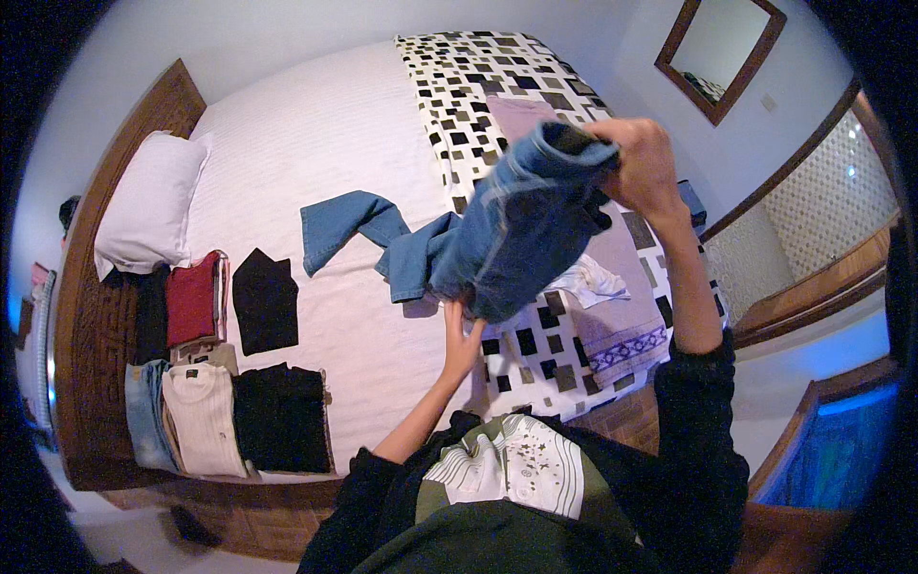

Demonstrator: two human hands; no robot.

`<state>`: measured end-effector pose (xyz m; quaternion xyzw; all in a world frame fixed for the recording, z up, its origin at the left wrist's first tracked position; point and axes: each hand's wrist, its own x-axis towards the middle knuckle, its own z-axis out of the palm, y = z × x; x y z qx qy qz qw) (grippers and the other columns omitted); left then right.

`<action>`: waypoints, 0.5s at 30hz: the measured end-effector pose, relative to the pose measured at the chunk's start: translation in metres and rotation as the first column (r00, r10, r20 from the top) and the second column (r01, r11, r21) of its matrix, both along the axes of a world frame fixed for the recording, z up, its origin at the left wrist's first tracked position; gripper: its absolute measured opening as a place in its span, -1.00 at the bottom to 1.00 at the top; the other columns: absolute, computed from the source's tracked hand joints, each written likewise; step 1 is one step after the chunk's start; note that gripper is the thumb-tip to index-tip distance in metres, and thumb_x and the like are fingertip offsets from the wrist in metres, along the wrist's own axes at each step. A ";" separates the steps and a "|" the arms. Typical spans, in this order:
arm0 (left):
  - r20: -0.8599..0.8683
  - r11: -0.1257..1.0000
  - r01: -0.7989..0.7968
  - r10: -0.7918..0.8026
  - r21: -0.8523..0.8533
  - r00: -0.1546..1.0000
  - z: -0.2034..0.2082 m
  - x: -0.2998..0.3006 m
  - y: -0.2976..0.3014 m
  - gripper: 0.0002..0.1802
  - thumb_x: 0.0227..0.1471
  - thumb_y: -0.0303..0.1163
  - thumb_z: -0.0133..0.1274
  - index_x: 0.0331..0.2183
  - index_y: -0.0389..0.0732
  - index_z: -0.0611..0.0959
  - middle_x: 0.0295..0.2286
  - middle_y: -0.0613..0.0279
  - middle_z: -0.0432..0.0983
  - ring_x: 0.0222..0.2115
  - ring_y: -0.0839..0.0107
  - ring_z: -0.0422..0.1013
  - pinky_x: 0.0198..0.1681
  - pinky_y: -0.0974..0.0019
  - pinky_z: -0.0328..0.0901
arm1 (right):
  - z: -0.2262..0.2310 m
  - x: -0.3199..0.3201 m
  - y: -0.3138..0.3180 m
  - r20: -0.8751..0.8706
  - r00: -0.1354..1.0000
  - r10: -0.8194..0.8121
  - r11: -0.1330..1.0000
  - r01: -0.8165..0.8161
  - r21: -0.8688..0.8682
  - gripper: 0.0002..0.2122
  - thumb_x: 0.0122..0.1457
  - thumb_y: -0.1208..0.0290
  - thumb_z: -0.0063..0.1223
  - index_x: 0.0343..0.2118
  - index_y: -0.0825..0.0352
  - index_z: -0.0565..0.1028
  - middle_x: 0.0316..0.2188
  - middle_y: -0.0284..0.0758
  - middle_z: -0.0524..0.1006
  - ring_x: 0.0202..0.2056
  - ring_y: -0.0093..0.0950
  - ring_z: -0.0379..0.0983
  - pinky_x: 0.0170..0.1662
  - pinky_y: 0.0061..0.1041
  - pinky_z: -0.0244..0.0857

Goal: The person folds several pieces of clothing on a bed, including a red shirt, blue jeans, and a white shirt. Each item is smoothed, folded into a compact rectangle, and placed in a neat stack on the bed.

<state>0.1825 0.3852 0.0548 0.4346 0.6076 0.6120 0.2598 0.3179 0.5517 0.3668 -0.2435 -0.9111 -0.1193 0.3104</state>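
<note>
A pair of blue jeans (521, 225) hangs above the bed in front of me, its legs trailing to the left across the white sheet. My right hand (641, 163), raised at the far right, is closed on the waistband. My left hand (461, 330) grips the lower near edge of the jeans, its fingertips partly hidden by the denim. Beyond and beneath the jeans lies a mauve towel (617, 330) with a patterned border. A crumpled white cloth (593, 280) rests on it.
Folded clothes line the bed's left side: a red garment (191, 304), a black piece (266, 301), a white sweater (203, 416), black trousers (280, 419) and light blue jeans (148, 407). A pillow (153, 206) leans by the wooden headboard (91, 335). A checked blanket (521, 72) covers the bed's right end.
</note>
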 end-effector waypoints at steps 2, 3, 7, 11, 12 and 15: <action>-0.170 0.986 0.017 -0.046 -0.165 0.984 0.018 -0.010 0.022 -0.48 -0.25 -0.44 0.00 -0.15 -0.31 0.30 -0.23 0.02 0.27 -0.15 0.21 0.17 -0.09 0.27 0.08 | 0.008 -0.017 0.008 0.009 1.000 -0.026 0.999 0.026 -0.042 -0.79 -0.30 0.30 0.02 -0.51 0.21 0.51 -0.58 -0.17 0.47 -0.50 -0.20 0.40 -0.37 -0.32 0.28; -0.255 0.970 0.005 -0.069 -0.243 0.965 0.029 -0.017 0.034 -0.43 -0.26 -0.41 0.03 -0.11 -0.30 0.29 -0.20 0.01 0.27 -0.13 0.19 0.16 -0.06 0.24 0.06 | 0.013 -0.025 0.011 0.009 1.000 -0.029 0.998 0.030 -0.060 -0.76 -0.30 0.28 0.02 -0.48 0.17 0.53 -0.58 -0.16 0.47 -0.50 -0.18 0.40 -0.36 -0.30 0.29; 0.577 0.891 0.404 -0.444 0.205 0.686 0.066 -0.053 0.072 -0.36 -0.24 -0.22 0.04 -0.08 -0.25 0.29 -0.15 0.08 0.28 -0.12 0.22 0.20 -0.03 0.24 0.06 | 0.037 -0.050 0.018 -0.014 1.000 -0.001 0.999 0.000 -0.034 -0.79 -0.29 0.32 0.02 -0.50 0.22 0.52 -0.56 -0.10 0.45 -0.46 -0.16 0.40 -0.34 -0.32 0.28; 0.781 0.909 0.227 -0.416 0.349 0.466 0.118 -0.070 0.097 -0.32 -0.21 -0.08 0.00 -0.07 -0.25 0.28 -0.17 0.10 0.31 -0.16 0.23 0.27 -0.06 0.22 0.14 | 0.091 -0.047 0.110 0.094 0.992 -0.080 0.959 0.051 0.279 -0.87 -0.16 0.37 -0.05 -0.58 0.32 0.44 -0.58 -0.21 0.46 -0.50 -0.35 0.40 -0.40 -0.47 0.25; 0.745 0.918 0.209 -0.396 0.337 0.537 0.133 -0.084 0.103 -0.31 -0.21 -0.05 -0.01 -0.07 -0.26 0.27 -0.18 0.10 0.33 -0.17 0.23 0.29 -0.08 0.21 0.16 | 0.108 -0.054 0.127 0.014 0.989 -0.149 0.957 0.141 0.255 -0.76 -0.22 0.34 -0.08 -0.50 0.40 0.44 -0.52 -0.06 0.44 -0.42 -0.26 0.40 -0.35 -0.36 0.25; 0.457 0.790 0.269 -0.556 0.551 0.694 0.222 -0.104 0.130 -0.41 -0.33 -0.40 0.15 -0.15 -0.31 0.36 -0.23 0.10 0.37 -0.23 0.29 0.33 -0.13 0.27 0.21 | 0.184 -0.016 0.168 -0.225 0.939 -0.261 0.883 0.326 0.337 -0.67 -0.30 0.36 -0.11 -0.44 0.50 0.42 -0.56 0.06 0.43 -0.43 -0.11 0.41 -0.36 -0.25 0.26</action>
